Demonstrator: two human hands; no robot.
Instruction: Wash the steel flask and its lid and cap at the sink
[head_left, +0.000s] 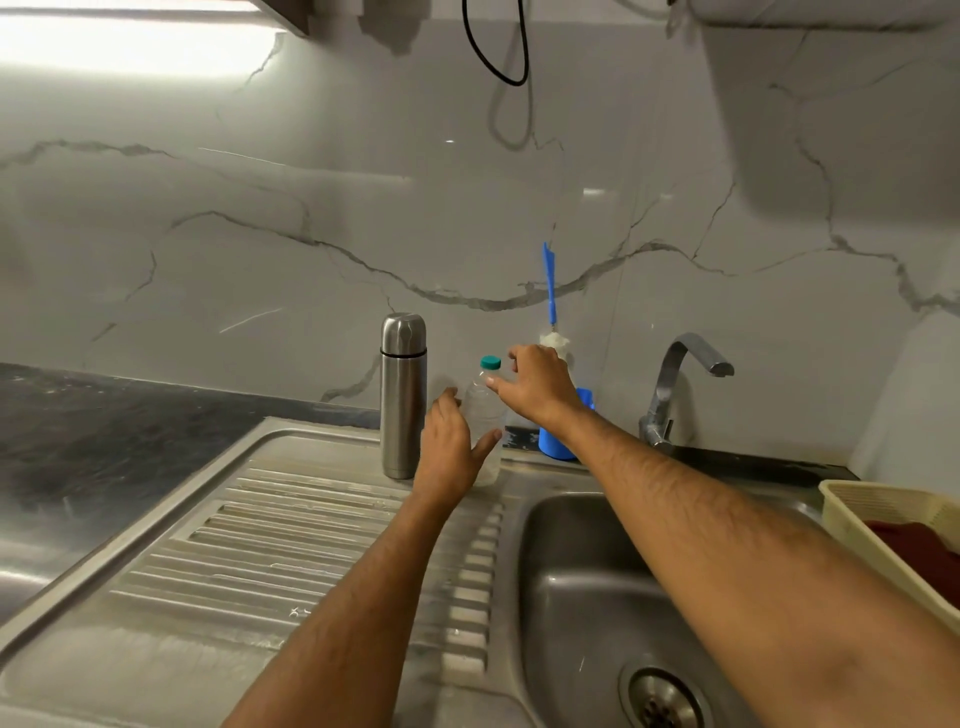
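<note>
- Still early, I judge: the stainless steel sink basin (582, 587) lies at five o'clock, unused.
- Tall capped steel flask (403, 395) stands untouched at twelve o'clock on the ribbed draining board (270, 525).
- Left hand (448, 448), fingers spread, touches the clear plastic bottle (480, 400); right hand (537, 383), loosely spread, reaches over its teal cap; next, grasp the flask.

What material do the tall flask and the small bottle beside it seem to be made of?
Flask: likely brushed stainless steel; grey metallic sheen with soft reflections. Bottle: probably clear thin plastic; see-through wall, teal screw cap.
</note>
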